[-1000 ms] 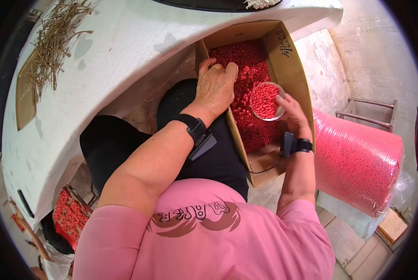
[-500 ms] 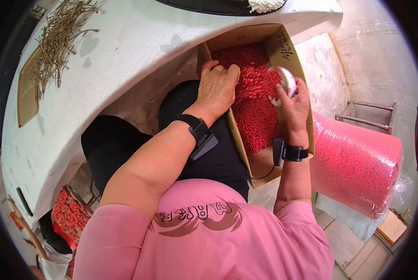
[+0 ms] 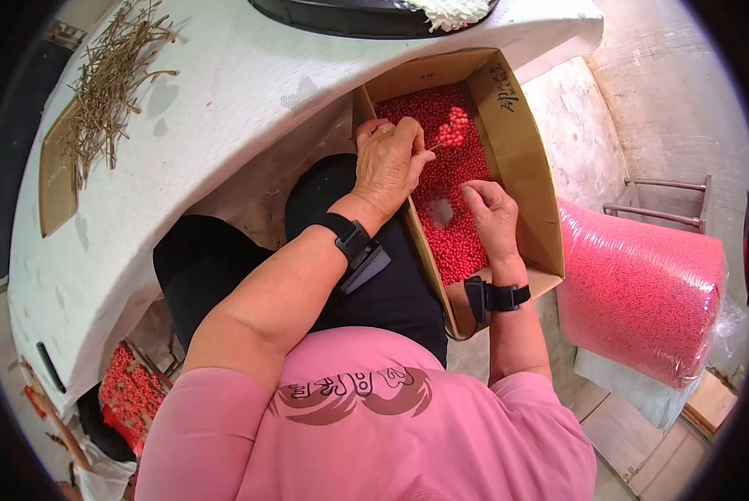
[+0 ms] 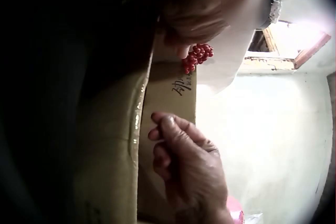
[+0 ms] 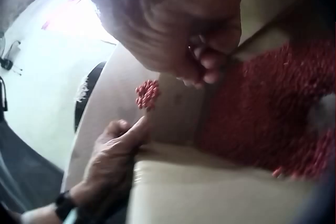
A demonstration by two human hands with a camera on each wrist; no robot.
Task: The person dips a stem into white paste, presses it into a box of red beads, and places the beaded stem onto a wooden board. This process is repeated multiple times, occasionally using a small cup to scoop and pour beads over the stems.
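My left hand (image 3: 388,163) is over the left rim of a cardboard box (image 3: 520,150), pinching a thin stem between thumb and fingers. A cluster of small red berries (image 3: 452,128) sits at the stem's tip, above the loose red berries (image 3: 462,242) in the box. To its right, my right hand (image 3: 495,219) hovers over the loose berries with curled fingers, thumb against the index finger; nothing shows in its grip. Just left of those fingers, a pale round patch (image 3: 443,212) shows among the berries. In the left wrist view the cluster (image 4: 198,57) hangs above the right hand (image 4: 189,166).
A white-covered table (image 3: 224,92) curves along the left and far side, bearing a heap of dry brown stems (image 3: 111,92) and a black round tray (image 3: 349,21). Right of the box lies a large clear bag of red berries (image 3: 642,288), near a metal rack (image 3: 658,204).
My right hand tipped berries from a clear cup over the cluster, then let go of the cup and came down toward the near part of the box. My left hand has barely moved.
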